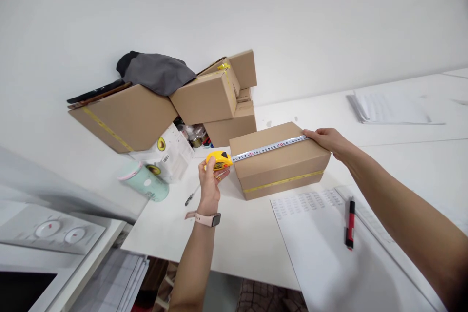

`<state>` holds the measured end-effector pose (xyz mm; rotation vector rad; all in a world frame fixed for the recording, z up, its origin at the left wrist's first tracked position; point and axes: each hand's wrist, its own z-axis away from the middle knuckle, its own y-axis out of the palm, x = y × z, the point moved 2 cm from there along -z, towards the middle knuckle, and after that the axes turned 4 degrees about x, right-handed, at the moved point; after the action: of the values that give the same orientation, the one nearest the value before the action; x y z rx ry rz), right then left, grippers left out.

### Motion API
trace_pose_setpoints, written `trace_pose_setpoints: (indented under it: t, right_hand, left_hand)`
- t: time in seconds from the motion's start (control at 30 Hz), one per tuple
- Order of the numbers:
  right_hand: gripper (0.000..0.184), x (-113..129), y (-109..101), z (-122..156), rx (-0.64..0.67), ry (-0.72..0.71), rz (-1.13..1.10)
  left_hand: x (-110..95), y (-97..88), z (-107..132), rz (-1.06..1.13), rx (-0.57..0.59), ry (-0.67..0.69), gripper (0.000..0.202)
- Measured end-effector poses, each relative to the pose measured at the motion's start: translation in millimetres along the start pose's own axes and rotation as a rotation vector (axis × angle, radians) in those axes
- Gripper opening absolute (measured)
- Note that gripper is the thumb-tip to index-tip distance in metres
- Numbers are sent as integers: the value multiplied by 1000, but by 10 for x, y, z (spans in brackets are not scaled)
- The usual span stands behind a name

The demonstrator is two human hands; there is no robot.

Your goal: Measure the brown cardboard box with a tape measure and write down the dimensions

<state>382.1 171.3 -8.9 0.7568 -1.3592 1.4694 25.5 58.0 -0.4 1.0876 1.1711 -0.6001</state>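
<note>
Tape measure (218, 160) across box (280, 160) (cardboard)

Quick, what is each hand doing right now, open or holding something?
Left hand: closed around the yellow tape measure.
Right hand: closed, pinning the pulled-out tape to the cardboard box at its end.

Cardboard box (280, 165), centre, is showing matt brown kraft, slightly rough, w/ a shinier yellow strap (283, 181) round it. Tape measure case (218, 160) is looking like smooth yellow plastic, semi-gloss. Its blade (270, 146) is reading as thin white-coated metal, printed. Table (237, 239) is showing a smooth white matt top. Paper sheet (314, 253), near right, is looking matt. Pen (350, 224) on it is shining red & black plastic. Grey cloth (157, 72), far left, is looking soft, matt.
</note>
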Motion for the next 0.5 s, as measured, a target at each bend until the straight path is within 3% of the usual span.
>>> trace_pose_setpoints:
  t: [0.17, 0.27, 0.33, 0.4, 0.5]
  right_hand:
    - [39, 45, 19, 75, -46, -51, 31]
    - [40, 8, -3, 66, 27, -93, -22]
    - [41, 26, -57, 53, 58, -191, -53]
    - [43, 119, -116, 69, 57, -336, -84]
    - [45, 374, -97, 166, 104, -513, -47]
  left_hand:
    - [-107, 127, 295, -50, 25, 209, 56]
    - [-136, 176, 694, -174, 100, 366, 56]
    - [-82, 175, 1001, -268, 145, 394, 57]
    - [51, 160, 1277, -299, 204, 289, 57]
    - [357, 173, 1580, -189, 373, -130, 66]
